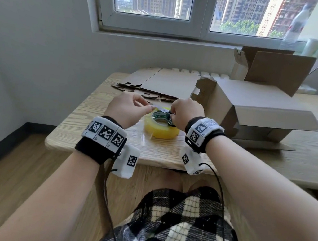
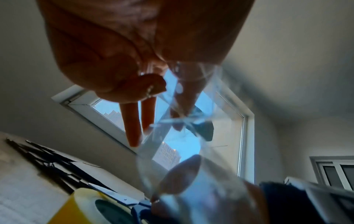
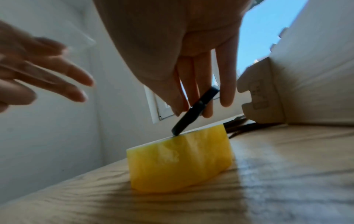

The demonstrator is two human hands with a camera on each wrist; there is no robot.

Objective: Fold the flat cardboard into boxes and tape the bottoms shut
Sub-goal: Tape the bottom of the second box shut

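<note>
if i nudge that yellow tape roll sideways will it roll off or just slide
The yellow tape roll lies flat on its side on the table, so it would probably slide rather than roll. It looks thick with tape, so likely fairly heavy for its size. The smooth wood may let it skid easily.

Daylight from the window [image 1: 159, 0] lights the room; wrist views blur, edges bend, palms backlit.

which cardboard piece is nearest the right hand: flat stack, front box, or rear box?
The front box, folded up with flaps open, just beside the right hand. The flat stack lies farther back; the rear box stands by the window.
</note>
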